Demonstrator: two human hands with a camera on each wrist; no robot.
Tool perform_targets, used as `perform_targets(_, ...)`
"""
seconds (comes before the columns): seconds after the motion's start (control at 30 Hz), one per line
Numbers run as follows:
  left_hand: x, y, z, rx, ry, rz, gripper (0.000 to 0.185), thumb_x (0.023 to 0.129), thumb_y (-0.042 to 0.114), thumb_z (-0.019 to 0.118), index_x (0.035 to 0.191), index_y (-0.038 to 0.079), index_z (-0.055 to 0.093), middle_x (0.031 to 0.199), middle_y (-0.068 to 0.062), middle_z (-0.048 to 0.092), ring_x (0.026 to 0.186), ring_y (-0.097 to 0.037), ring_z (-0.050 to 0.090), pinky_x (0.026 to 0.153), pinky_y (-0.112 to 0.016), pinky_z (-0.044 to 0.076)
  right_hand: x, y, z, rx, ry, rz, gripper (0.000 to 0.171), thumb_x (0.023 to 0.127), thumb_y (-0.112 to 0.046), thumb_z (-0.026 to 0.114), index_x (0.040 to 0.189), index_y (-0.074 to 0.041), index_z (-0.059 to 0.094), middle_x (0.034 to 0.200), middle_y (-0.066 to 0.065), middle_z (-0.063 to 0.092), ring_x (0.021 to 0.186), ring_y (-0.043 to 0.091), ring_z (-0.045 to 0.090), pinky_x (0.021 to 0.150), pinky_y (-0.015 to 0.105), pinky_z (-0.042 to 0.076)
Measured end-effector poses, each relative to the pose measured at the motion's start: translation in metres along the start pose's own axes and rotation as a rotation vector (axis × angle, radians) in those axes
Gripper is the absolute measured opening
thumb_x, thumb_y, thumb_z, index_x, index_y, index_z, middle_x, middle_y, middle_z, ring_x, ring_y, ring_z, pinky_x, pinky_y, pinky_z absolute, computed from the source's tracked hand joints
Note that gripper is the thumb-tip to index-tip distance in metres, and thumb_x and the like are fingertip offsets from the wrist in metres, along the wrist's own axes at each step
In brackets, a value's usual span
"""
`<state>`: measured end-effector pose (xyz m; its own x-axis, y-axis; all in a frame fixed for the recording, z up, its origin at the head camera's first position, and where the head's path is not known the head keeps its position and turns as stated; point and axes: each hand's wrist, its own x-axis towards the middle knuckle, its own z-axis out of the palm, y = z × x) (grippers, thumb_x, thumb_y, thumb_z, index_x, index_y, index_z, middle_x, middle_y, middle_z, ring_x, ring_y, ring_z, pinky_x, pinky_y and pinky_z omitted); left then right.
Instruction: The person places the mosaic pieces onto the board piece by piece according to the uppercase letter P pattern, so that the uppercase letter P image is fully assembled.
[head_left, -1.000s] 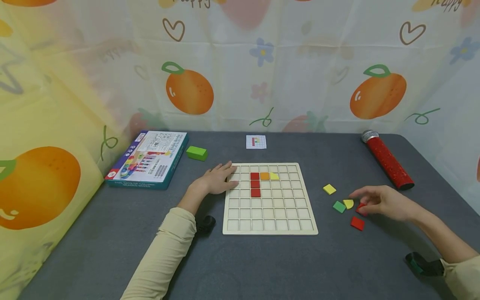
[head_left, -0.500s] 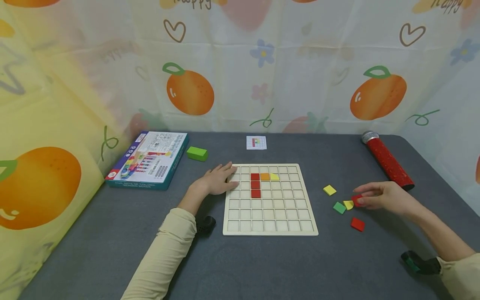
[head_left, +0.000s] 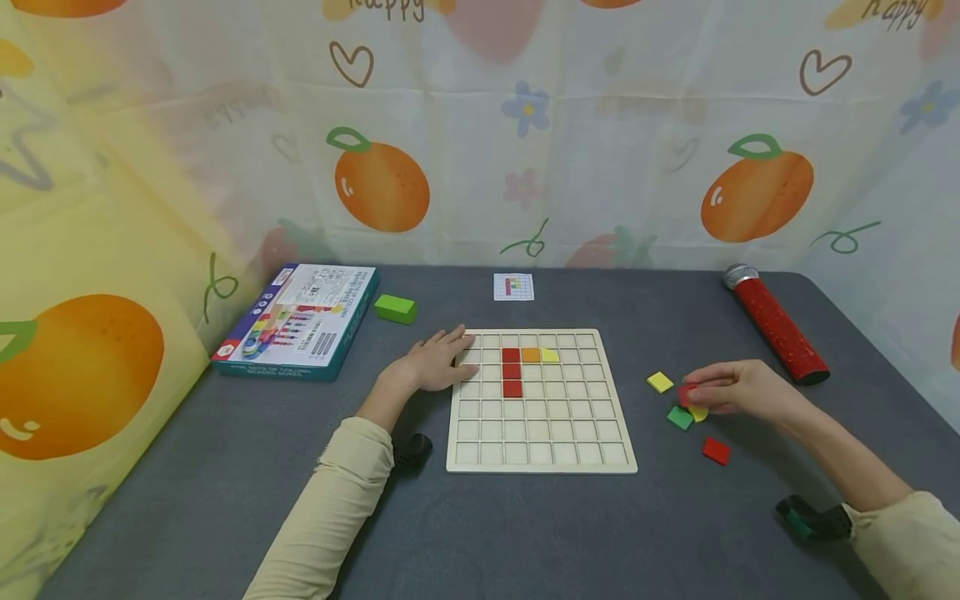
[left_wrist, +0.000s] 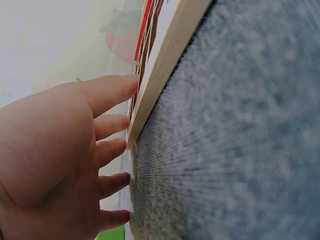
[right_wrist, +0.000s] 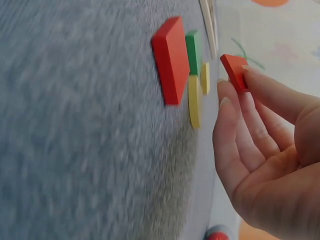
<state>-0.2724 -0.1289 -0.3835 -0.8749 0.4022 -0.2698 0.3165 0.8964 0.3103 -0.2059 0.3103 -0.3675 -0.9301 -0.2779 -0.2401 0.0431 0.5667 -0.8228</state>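
Note:
A pale wooden grid board (head_left: 542,408) lies on the grey table, with a column of red tiles (head_left: 512,372), an orange tile (head_left: 530,356) and a yellow tile (head_left: 550,356) set in its squares. My left hand (head_left: 435,362) rests on the board's left edge, fingers spread; in the left wrist view the thumb touches its rim. Right of the board, my right hand (head_left: 750,390) pinches a red square tile (right_wrist: 234,71) between thumb and fingers, lifted off the table. Beneath and beside it lie a green tile (head_left: 679,418), a yellow rounded tile (head_left: 698,413), a yellow square tile (head_left: 660,382) and another red tile (head_left: 716,451).
A small printed card (head_left: 513,287) lies behind the board. At the back left are a flat box (head_left: 300,321) and a green block (head_left: 395,309). A red microphone (head_left: 780,325) lies at the back right. A patterned cloth (head_left: 600,125) hangs behind the table.
My right hand has picked up the red tile from beside the yellow rounded one and carried it a little left. The left hand keeps its place on the board.

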Motion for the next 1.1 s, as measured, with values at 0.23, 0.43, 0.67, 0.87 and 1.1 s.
perform_targets(0.23,-0.001,0.0,0.0,-0.003,0.001,-0.003,0.067,0.099,0.045,0.046,0.153,0.013,0.023,0.158,-0.009,0.01,0.143,-0.034,0.008,0.111,-0.056,0.01,0.011,-0.008,0.011,0.021,-0.016,0.031,0.053,0.088,-0.026,0.071,0.126,0.009,0.056,0.106,0.012,0.068,0.088,0.016,0.064,0.076,0.03,0.054)
perform_targets(0.43,-0.002,0.0,-0.001,-0.002,-0.006,0.005,0.067,0.099,0.044,0.046,0.153,0.012,0.022,0.158,-0.01,0.01,0.143,-0.034,0.008,0.11,-0.056,0.01,0.019,-0.016,0.018,0.078,-0.064,0.009,0.053,0.089,-0.022,0.07,0.127,0.011,0.054,0.109,0.013,0.066,0.09,0.017,0.064,0.077,0.032,0.054)
perform_targets(0.67,-0.005,0.002,-0.003,-0.017,-0.004,0.016,0.065,0.1,0.042,0.046,0.153,0.011,0.024,0.158,-0.011,0.011,0.143,-0.035,0.008,0.11,-0.057,0.011,0.028,-0.02,0.028,0.142,-0.108,-0.048,0.05,0.09,-0.018,0.069,0.127,0.012,0.053,0.109,0.015,0.067,0.093,0.018,0.066,0.081,0.033,0.053)
perform_targets(0.87,-0.005,0.004,-0.004,-0.017,-0.001,0.013,0.065,0.099,0.042,0.047,0.153,0.011,0.024,0.158,-0.011,0.011,0.143,-0.035,0.009,0.11,-0.057,0.011,0.034,-0.026,0.038,0.147,-0.111,-0.04,0.051,0.087,-0.019,0.072,0.125,0.011,0.055,0.108,0.014,0.067,0.094,0.019,0.066,0.082,0.034,0.053)
perform_targets(1.1,-0.004,0.002,-0.003,-0.01,-0.001,0.012,0.066,0.099,0.043,0.047,0.153,0.012,0.024,0.158,-0.011,0.011,0.143,-0.035,0.009,0.11,-0.057,0.011,0.041,-0.031,0.049,0.193,-0.128,-0.043,0.049,0.086,-0.017,0.072,0.123,0.011,0.056,0.104,0.013,0.068,0.092,0.019,0.067,0.082,0.034,0.053)
